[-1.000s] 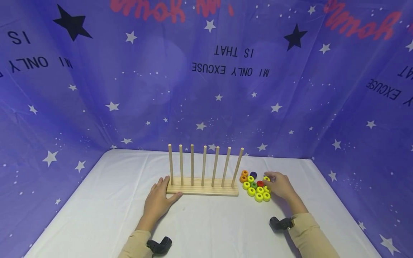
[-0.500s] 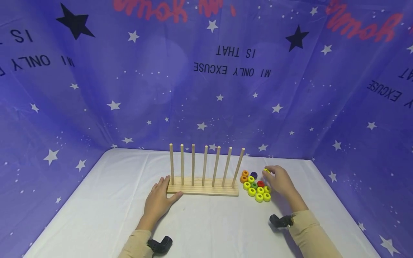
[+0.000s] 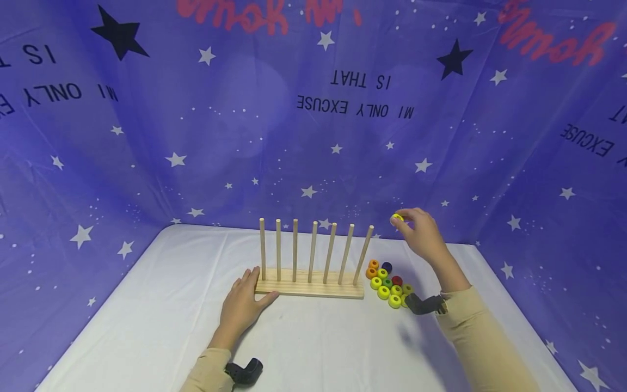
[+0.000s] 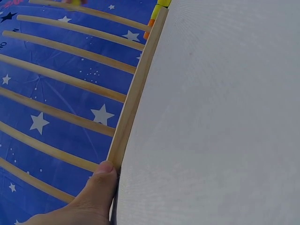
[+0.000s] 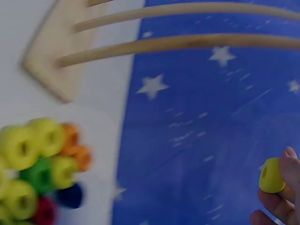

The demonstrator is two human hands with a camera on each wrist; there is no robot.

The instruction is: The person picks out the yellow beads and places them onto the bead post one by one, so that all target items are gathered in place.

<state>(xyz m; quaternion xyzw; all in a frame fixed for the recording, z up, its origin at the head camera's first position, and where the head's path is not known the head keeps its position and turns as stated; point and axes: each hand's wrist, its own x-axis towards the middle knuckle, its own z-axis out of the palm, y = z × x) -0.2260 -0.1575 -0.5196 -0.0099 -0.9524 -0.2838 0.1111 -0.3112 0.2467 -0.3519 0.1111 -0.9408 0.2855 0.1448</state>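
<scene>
Fingertips of the right hand (image 3: 422, 231) pinch a yellow ring (image 3: 397, 218), hole sideways; left hand (image 3: 241, 306) lies flat against the peg rack (image 3: 309, 288).

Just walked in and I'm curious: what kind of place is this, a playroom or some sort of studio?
Probably a makeshift recording booth, not a playroom: a starry blue backdrop walls in a white-covered table, bare except for a wooden peg rack and coloured rings.

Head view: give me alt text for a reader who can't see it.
A person's right hand pinches a yellow ring in the air, just right of the tip of the rightmost peg of a seven-peg wooden rack. The left hand rests on the rack's left end; more coloured rings lie on the white table.
</scene>
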